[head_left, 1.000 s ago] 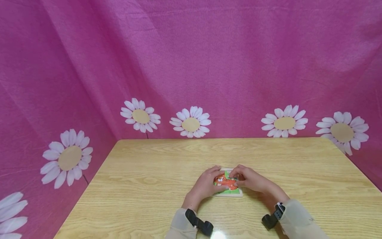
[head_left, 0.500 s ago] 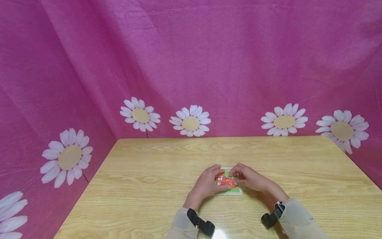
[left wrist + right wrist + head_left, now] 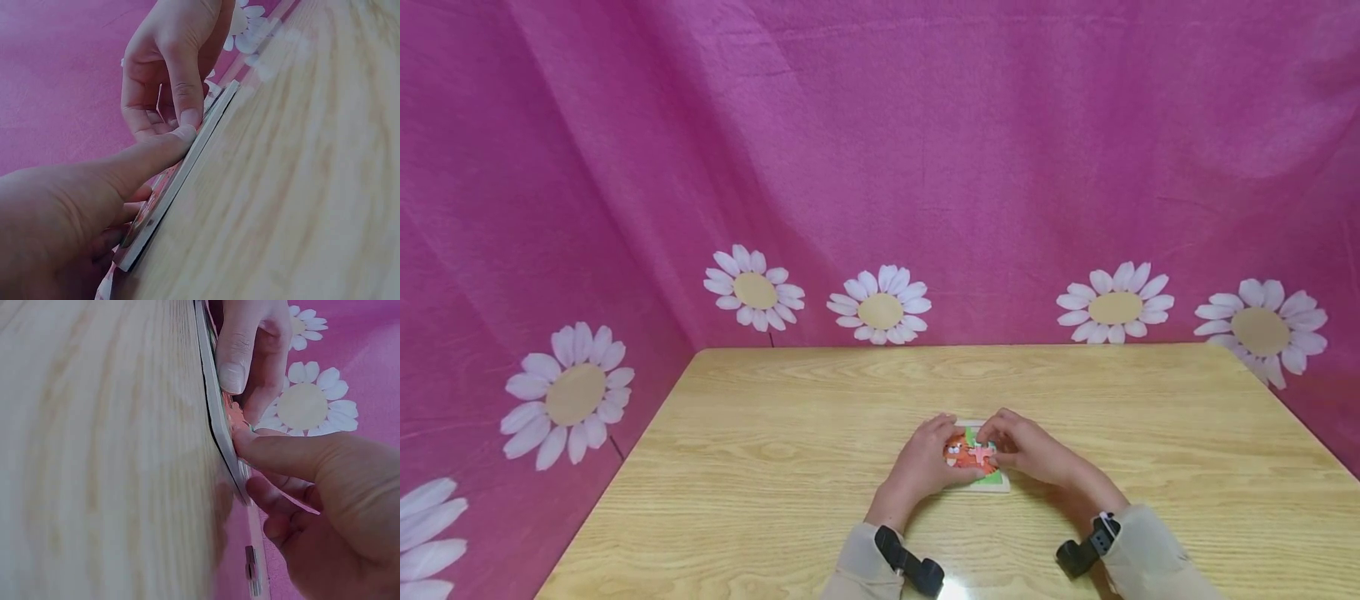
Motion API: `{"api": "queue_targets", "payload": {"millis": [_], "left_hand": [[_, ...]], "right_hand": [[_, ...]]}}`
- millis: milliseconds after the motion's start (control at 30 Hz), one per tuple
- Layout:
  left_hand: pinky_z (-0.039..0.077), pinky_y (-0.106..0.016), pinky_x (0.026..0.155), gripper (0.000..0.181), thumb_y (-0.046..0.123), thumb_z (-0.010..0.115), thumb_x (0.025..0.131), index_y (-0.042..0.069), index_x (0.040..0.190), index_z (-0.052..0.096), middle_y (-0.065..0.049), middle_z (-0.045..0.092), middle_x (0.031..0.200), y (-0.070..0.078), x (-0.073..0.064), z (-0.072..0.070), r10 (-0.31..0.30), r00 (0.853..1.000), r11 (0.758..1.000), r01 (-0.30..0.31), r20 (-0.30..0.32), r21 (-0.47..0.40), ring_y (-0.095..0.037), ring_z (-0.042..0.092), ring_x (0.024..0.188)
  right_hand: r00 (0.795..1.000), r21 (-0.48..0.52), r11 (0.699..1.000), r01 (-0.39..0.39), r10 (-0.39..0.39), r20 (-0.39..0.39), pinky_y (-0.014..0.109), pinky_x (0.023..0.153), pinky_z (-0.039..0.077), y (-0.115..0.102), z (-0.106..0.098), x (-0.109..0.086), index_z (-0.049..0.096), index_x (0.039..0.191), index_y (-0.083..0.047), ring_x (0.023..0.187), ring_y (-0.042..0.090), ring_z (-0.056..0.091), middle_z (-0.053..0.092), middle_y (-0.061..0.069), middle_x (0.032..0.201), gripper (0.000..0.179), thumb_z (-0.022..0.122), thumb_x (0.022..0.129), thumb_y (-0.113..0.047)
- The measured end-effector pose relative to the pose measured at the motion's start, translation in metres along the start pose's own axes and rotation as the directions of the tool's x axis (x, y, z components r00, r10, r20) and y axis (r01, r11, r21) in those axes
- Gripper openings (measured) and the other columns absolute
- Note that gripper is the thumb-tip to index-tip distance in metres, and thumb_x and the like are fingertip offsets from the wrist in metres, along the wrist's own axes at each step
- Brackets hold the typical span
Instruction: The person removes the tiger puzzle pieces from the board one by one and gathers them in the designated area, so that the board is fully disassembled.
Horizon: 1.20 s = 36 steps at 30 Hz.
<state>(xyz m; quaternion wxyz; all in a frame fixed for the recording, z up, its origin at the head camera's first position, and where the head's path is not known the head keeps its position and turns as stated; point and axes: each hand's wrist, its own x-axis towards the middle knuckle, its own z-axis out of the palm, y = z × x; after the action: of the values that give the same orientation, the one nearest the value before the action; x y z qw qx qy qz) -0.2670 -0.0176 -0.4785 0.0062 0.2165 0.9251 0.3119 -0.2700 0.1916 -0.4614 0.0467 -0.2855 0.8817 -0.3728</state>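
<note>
A small picture puzzle board [image 3: 1002,487] with a pale rim lies on the table, showing an orange tiger on green. My left hand [image 3: 925,457] holds it from the left, its thumb along the near side and its fingers round the far side. From the right, my right hand [image 3: 1032,450] pinches an orange puzzle piece [image 3: 236,417] between thumb and fingers, over the right half of the picture. That piece looks pale with glare in the head view. Both hands hide parts of the board; in the left wrist view the two thumbs are close together at its near edge.
The wood-grain table [image 3: 775,467] runs out on every side of the board. Behind and to the left hangs a pink cloth [image 3: 917,150] with white daisies. Black straps with cameras [image 3: 913,567] sit on both wrists.
My left hand has shifted slightly to the right along the board. The orange piece under my right fingers has turned paler with glare. My right hand has hardly moved.
</note>
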Motion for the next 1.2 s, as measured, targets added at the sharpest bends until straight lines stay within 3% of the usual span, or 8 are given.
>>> {"api": "queue_targets", "payload": {"millis": [300, 567, 833, 1200], "left_hand": [[0.041, -0.043, 0.114, 0.068, 0.049, 0.079, 0.078, 0.016, 0.134, 0.06, -0.002, 0.048, 0.15, 0.0003, 0.0008, -0.0007, -0.023, 1.0, 1.0, 0.022, 0.015, 0.021, -0.023, 0.041, 0.142], [0.041, -0.043, 0.114, 0.069, 0.049, 0.079, 0.078, 0.015, 0.134, 0.06, -0.003, 0.048, 0.151, 0.001, 0.0013, -0.0007, -0.033, 0.999, 0.999, 0.033, 0.021, 0.011, -0.025, 0.042, 0.142], [0.04, -0.042, 0.115, 0.068, 0.049, 0.079, 0.078, 0.015, 0.135, 0.06, -0.003, 0.048, 0.151, 0.0003, 0.002, 0.0006, -0.029, 0.999, 0.999, 0.028, 0.025, 0.026, -0.023, 0.042, 0.142], [0.041, -0.043, 0.114, 0.068, 0.047, 0.08, 0.078, 0.014, 0.134, 0.06, -0.004, 0.049, 0.15, 0.002, 0.0012, -0.002, -0.028, 0.999, 1.0, 0.028, 0.024, 0.001, -0.024, 0.042, 0.142]], "right_hand": [[0.997, -0.03, 0.999, 0.029, -0.031, -0.069, 0.018, 0.073, 0.049, 0.0002, -0.0005, -0.002, 0.067, 0.103, -0.006, 0.085, 0.004, 0.053, 0.06, 0.004, 0.097, 0.019, 0.065, 0.088, 0.005], [0.986, -0.016, 0.995, 0.096, -0.097, -0.136, 0.016, 0.067, 0.046, 0.0031, 0.0023, -0.0015, 0.069, 0.095, -0.008, 0.08, 0.001, 0.049, 0.06, 0.003, 0.089, 0.021, 0.065, 0.084, 0.01], [0.993, -0.002, 1.0, 0.006, -0.006, -0.119, 0.016, 0.071, 0.046, 0.002, 0.0017, -0.0008, 0.07, 0.096, -0.008, 0.083, 0.003, 0.049, 0.062, 0.005, 0.093, 0.02, 0.064, 0.087, 0.008], [0.987, -0.029, 0.995, 0.093, -0.096, -0.132, 0.016, 0.067, 0.049, -0.0027, 0.002, 0.0001, 0.069, 0.095, -0.004, 0.079, 0.0, 0.052, 0.061, 0.007, 0.091, 0.022, 0.064, 0.082, 0.014]]}}
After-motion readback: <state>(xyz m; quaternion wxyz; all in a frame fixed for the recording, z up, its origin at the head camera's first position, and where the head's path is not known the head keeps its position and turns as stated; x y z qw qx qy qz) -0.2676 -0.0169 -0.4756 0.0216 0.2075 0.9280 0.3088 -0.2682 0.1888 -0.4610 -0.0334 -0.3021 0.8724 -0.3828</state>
